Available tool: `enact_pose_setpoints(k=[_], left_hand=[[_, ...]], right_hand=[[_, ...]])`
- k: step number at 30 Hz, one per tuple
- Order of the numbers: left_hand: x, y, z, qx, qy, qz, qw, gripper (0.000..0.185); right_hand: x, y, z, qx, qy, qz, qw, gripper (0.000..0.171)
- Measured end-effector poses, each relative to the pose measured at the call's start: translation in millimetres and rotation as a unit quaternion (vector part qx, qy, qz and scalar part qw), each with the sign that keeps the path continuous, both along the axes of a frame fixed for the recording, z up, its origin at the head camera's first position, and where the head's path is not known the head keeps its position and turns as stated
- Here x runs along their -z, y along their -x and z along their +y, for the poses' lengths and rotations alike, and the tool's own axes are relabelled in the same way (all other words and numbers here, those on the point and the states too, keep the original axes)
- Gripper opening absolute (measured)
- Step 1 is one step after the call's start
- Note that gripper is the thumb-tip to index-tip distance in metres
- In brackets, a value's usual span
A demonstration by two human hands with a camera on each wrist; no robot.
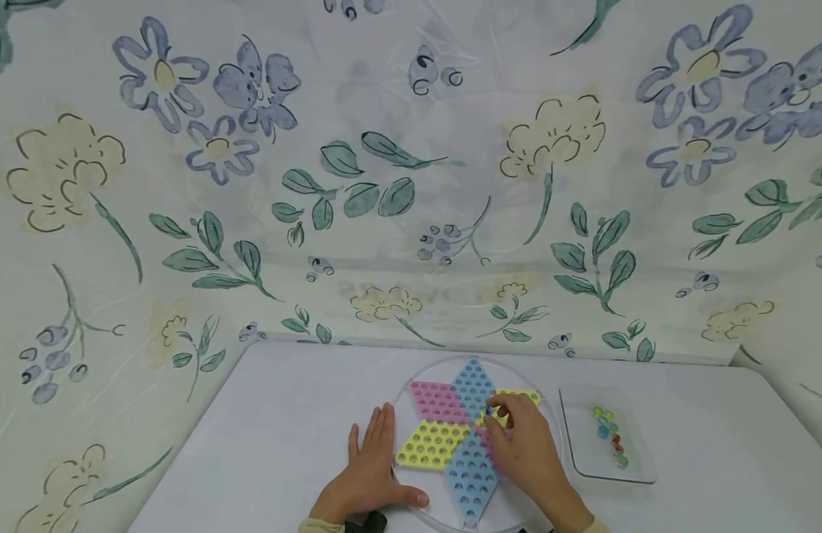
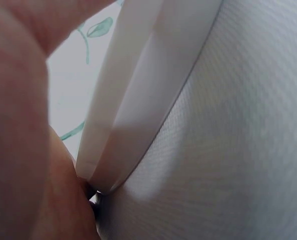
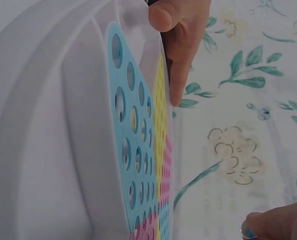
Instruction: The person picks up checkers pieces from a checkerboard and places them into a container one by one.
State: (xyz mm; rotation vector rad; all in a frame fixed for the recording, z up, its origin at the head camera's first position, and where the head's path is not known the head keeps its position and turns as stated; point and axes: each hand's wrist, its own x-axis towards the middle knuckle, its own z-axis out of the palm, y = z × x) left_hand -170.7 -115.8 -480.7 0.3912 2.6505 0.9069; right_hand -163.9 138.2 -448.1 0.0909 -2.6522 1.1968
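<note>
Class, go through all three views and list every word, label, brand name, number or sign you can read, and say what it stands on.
None can be read. The star board, the clear tray of marbles, the white table and the floral cloth behind show only colours, holes and printed flowers. The left hand and the right hand cover no visible lettering.
</note>
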Motion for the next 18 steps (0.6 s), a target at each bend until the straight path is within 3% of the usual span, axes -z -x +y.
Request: enact_pose_setpoints(k=[13, 18], left_hand=[[-2.5, -1.5, 1.7, -0.004, -0.003, 0.004, 1.0000, 0.145], [-2.3, -2.2, 1.6, -0.002, -0.014, 0.009, 0.9999, 0.146]], right_hand=[[-1.4, -6.8, 13.6, 0.004, -0.006, 0.009, 1.000, 0.017], [-3.7, -10.4, 18.1, 0.003, 0.002, -0.009, 1.000, 0.018]])
